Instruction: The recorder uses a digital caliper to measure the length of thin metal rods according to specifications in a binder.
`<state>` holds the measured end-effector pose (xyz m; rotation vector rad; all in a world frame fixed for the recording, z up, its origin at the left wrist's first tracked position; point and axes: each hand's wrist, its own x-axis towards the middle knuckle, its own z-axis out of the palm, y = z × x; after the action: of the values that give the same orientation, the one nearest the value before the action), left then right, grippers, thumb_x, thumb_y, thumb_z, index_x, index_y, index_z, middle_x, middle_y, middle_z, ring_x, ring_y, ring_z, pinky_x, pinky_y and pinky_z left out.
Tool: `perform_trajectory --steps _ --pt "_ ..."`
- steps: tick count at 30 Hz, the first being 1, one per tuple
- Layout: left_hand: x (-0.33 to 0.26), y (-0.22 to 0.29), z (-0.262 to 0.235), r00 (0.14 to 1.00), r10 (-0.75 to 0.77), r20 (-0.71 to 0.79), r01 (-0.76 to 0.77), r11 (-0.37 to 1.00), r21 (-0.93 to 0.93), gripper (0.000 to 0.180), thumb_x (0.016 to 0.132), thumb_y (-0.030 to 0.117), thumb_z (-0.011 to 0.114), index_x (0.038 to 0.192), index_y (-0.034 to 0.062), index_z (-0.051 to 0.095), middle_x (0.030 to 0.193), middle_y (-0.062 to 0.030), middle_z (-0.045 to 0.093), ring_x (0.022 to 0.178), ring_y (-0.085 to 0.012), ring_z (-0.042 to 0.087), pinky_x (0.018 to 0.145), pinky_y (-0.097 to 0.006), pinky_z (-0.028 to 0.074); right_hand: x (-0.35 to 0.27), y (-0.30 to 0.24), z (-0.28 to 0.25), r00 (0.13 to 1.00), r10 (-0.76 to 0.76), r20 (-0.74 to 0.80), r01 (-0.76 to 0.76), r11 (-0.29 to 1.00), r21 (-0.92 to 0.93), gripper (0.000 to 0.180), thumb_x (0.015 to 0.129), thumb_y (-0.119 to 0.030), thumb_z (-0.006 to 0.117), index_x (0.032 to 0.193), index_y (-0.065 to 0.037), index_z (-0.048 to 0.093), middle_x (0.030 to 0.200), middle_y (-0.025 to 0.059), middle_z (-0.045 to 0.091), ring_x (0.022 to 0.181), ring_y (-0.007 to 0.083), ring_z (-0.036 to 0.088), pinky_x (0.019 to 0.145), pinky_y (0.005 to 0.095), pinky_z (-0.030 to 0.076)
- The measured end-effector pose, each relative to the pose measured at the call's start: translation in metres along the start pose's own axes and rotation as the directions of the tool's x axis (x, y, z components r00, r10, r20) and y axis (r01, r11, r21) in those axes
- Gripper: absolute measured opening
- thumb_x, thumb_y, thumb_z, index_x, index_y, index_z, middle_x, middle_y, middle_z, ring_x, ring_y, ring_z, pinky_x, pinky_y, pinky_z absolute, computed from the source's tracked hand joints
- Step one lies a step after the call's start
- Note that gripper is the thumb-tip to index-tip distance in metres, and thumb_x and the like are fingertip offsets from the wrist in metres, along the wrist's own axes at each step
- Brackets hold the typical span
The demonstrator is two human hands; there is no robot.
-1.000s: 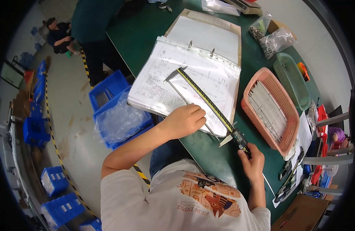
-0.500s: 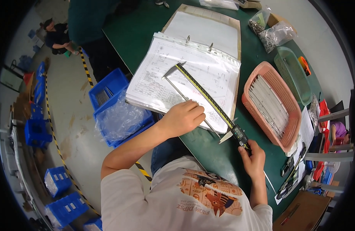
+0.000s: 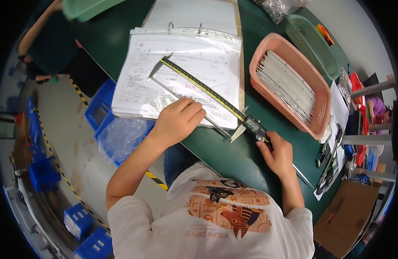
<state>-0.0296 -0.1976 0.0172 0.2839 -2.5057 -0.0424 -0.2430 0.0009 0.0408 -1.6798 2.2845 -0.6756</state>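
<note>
My left hand is closed, its fingers pinched round a thin metal rod. My right hand grips the display end of a digital caliper with a black and yellow scale. The rod lies along the caliper, its far end at the fixed jaw and its near end by the sliding jaw; whether that jaw touches is too fine to tell. Both are over an open ring binder of printed drawings in clear sleeves.
A pink basket of metal rods stands right of the binder, a green basket beyond it. Another caliper lies at the right. Blue bins with plastic film stand left. A person is at the far left.
The view has shifted, so the table things sit further left and higher. A green basket by the other person has come in at the top left. Both my hands keep their grips.
</note>
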Motion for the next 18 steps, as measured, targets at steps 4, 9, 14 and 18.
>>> perform_trajectory --steps 4,9,14,18 --pt "0.000 0.002 0.000 1.000 0.025 -0.011 -0.025 0.999 0.019 0.016 0.063 0.007 0.058 0.079 0.0058 0.058 0.081 -0.0024 0.053 0.077 -0.0172 0.055 0.062 -0.025 0.049 -0.003 0.006 0.006 1.000 0.017 -0.016 -0.018 1.000 -0.012 0.032 0.078 -0.030 0.066 0.090 -0.002 0.057 0.063 0.0135 0.058 0.053 0.0298 0.057 0.049 0.0375 0.044" --pt "0.002 0.000 0.001 0.999 0.034 -0.007 -0.034 0.999 0.018 0.018 0.062 0.007 0.058 0.080 0.0056 0.059 0.081 -0.0029 0.055 0.079 -0.0184 0.056 0.061 -0.026 0.049 -0.003 0.007 0.006 0.999 0.016 -0.028 -0.016 1.000 -0.018 0.034 0.078 -0.034 0.066 0.088 -0.003 0.057 0.062 0.0118 0.058 0.052 0.0299 0.057 0.047 0.0377 0.043" --pt "0.005 0.000 -0.003 0.999 0.032 0.035 -0.031 0.999 -0.018 0.019 0.061 0.005 0.058 0.081 0.0049 0.060 0.083 -0.0036 0.056 0.078 -0.0195 0.057 0.062 -0.028 0.049 0.000 0.011 0.011 0.998 -0.032 -0.056 0.029 0.998 -0.051 0.034 0.077 -0.037 0.065 0.085 -0.005 0.055 0.061 0.0117 0.057 0.053 0.0300 0.057 0.047 0.0381 0.043" --pt "0.005 -0.001 -0.010 0.996 0.005 0.089 0.001 0.998 -0.063 0.021 0.062 0.002 0.058 0.083 0.0038 0.061 0.084 -0.0047 0.056 0.077 -0.0212 0.057 0.062 -0.030 0.049 0.001 0.008 0.010 1.000 -0.007 -0.015 0.007 1.000 -0.019 0.035 0.077 -0.039 0.064 0.084 -0.006 0.055 0.062 0.0119 0.058 0.054 0.0306 0.057 0.047 0.0390 0.044"
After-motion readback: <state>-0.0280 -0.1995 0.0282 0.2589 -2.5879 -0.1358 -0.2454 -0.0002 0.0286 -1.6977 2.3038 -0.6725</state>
